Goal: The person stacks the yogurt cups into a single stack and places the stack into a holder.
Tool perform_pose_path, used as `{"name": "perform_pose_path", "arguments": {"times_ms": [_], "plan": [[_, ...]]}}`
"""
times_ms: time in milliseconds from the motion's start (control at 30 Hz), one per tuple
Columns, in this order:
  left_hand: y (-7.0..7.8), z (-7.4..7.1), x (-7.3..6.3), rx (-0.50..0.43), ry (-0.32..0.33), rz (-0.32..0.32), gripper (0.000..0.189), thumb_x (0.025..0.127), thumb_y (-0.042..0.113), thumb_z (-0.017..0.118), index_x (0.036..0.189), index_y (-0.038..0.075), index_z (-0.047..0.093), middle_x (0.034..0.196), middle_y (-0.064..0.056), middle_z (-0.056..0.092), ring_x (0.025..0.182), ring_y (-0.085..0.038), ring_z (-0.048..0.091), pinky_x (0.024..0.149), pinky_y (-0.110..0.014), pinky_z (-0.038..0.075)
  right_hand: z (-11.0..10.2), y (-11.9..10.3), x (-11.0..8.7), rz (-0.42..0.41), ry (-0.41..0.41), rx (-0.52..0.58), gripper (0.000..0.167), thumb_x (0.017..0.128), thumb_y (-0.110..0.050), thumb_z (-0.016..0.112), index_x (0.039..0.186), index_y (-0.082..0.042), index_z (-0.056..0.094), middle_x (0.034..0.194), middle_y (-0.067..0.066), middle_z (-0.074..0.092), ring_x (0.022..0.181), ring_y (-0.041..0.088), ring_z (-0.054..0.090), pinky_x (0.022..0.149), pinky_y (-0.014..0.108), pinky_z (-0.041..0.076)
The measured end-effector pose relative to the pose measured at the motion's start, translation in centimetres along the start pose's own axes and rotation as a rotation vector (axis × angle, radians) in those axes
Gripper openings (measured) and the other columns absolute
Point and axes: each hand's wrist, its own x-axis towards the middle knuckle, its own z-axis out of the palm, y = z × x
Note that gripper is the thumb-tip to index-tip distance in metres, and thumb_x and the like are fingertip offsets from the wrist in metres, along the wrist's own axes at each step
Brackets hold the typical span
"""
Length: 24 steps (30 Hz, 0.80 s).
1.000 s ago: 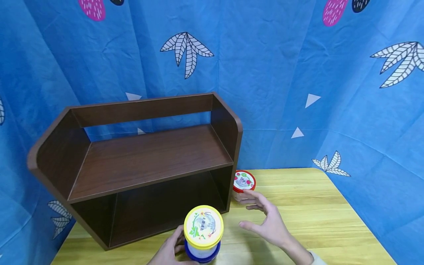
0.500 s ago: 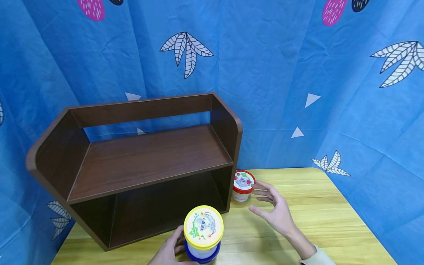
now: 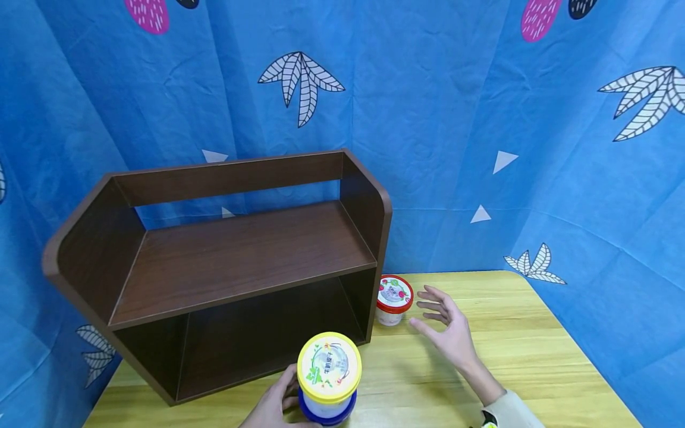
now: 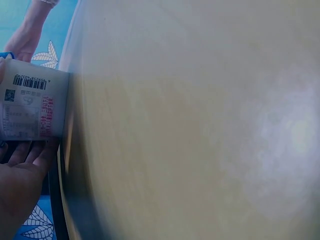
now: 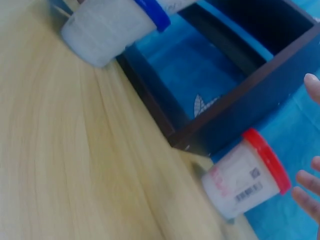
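Observation:
Two round plastic tubs stand stacked in front of the shelf. The upper one is a yellow-lidded tub (image 3: 329,365); beneath it is a blue-lidded tub (image 3: 327,415). My left hand (image 3: 274,404) holds the lower tub from its left side, fingers bent round behind it; part of the hand is cut off by the frame's bottom edge. In the left wrist view, that hand (image 4: 22,190) lies against a white tub with a barcode (image 4: 34,102). A red-lidded tub (image 3: 393,299) stands by the shelf's right side. My right hand (image 3: 449,330) hovers just right of it, holding nothing, fingers apart.
A dark brown two-level shelf (image 3: 251,255) occupies the left and middle of the wooden table (image 3: 514,356). Behind it hangs a blue patterned curtain (image 3: 428,119). Bare wood stretches right of the right hand.
My right hand has drawn back to the right from the red-lidded tub, uncovering it. The left hand and the stacked tubs have stayed where they were.

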Motion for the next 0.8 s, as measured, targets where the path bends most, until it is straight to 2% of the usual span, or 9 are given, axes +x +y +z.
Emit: {"name": "perform_pose_path", "arguments": {"times_ms": [67,233,367,467,533,700,800], "plan": [[0.0,0.0,0.0,-0.003,0.002,-0.005,0.096,0.084,0.021,0.091,0.157,-0.001,0.032,0.152,-0.023,0.054,0.142,-0.042,0.053,0.113,-0.050,0.055,0.0,0.4,0.1,0.019,-0.001,0.001,0.070,0.087,-0.005,0.085,0.149,-0.007,0.053,0.133,-0.016,0.066,0.115,0.004,0.071,0.094,0.023,0.062],[0.0,-0.1,0.0,-0.009,0.006,-0.002,0.096,0.084,0.021,0.090,0.157,-0.001,0.032,0.154,-0.024,0.052,0.142,-0.041,0.052,0.113,-0.049,0.055,0.2,1.4,0.5,0.074,-0.013,-0.015,0.070,0.088,-0.009,0.085,0.149,-0.008,0.053,0.140,0.009,0.067,0.117,0.008,0.070,0.095,0.025,0.062],[0.0,0.0,-0.1,-0.003,0.009,0.015,0.096,0.083,0.020,0.091,0.157,-0.001,0.033,0.154,-0.024,0.053,0.141,-0.039,0.053,0.111,-0.039,0.057,0.5,2.1,0.9,0.106,-0.020,-0.032,0.070,0.089,-0.013,0.085,0.150,-0.008,0.052,0.143,0.019,0.065,0.118,0.010,0.070,0.096,0.029,0.063],[0.0,0.0,-0.1,-0.006,0.005,0.035,0.097,0.082,0.017,0.092,0.157,-0.002,0.033,0.152,-0.025,0.054,0.140,-0.038,0.055,0.106,-0.025,0.057,0.7,2.5,1.1,0.126,-0.026,-0.031,0.071,0.089,-0.013,0.085,0.150,-0.008,0.051,0.145,0.022,0.064,0.119,0.014,0.069,0.097,0.031,0.063],[0.0,0.0,-0.2,-0.008,0.003,0.041,0.098,0.082,0.016,0.092,0.156,-0.003,0.032,0.151,-0.025,0.054,0.139,-0.037,0.055,0.104,-0.021,0.056,0.8,2.7,1.3,0.143,-0.027,-0.026,0.072,0.089,-0.014,0.086,0.151,-0.008,0.051,0.145,0.022,0.063,0.121,0.021,0.069,0.098,0.033,0.062],[-0.1,-0.1,-0.1,-0.013,0.001,0.025,0.097,0.083,0.018,0.091,0.157,-0.003,0.031,0.151,-0.024,0.055,0.140,-0.038,0.055,0.107,-0.028,0.057,1.2,3.2,1.6,0.186,-0.052,-0.017,0.075,0.089,-0.015,0.085,0.153,-0.006,0.047,0.147,0.020,0.062,0.126,0.036,0.066,0.101,0.037,0.062],[-0.2,-0.1,0.0,-0.019,-0.005,0.039,0.097,0.082,0.016,0.091,0.157,-0.003,0.032,0.152,-0.025,0.054,0.138,-0.032,0.057,0.105,-0.023,0.057,1.5,3.5,1.9,0.203,-0.064,-0.011,0.078,0.089,-0.015,0.085,0.155,-0.003,0.045,0.147,0.020,0.061,0.127,0.040,0.064,0.103,0.042,0.061]]}}
